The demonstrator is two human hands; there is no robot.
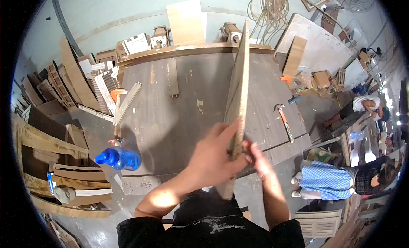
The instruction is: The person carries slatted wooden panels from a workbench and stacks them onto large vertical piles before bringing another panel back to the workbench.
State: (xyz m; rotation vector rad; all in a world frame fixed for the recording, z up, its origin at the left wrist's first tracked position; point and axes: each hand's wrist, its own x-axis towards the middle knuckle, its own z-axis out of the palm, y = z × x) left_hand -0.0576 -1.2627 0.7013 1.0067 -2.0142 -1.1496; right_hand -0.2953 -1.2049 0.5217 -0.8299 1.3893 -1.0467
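A long, flat wooden board [243, 77] stands on its narrow edge, its near end close to my body and its far end reaching over the worktable [183, 120]. My left hand [213, 152] is closed on the board from the left, thumb and fingers bent around its near part. On the other side, my right hand [259, 162] has its fingers curled in against the board; part of its grip is hidden behind the edge. A claw hammer [285, 124] with an orange and black handle lies on the table right of the board.
A blue bottle [121, 158] is at the table's near left corner. Wood strips [128, 104] lie along the left and far parts. Orange clamps [117, 93] sit at the sides. Boards lean against the wall. Two people [326, 180] are at the right.
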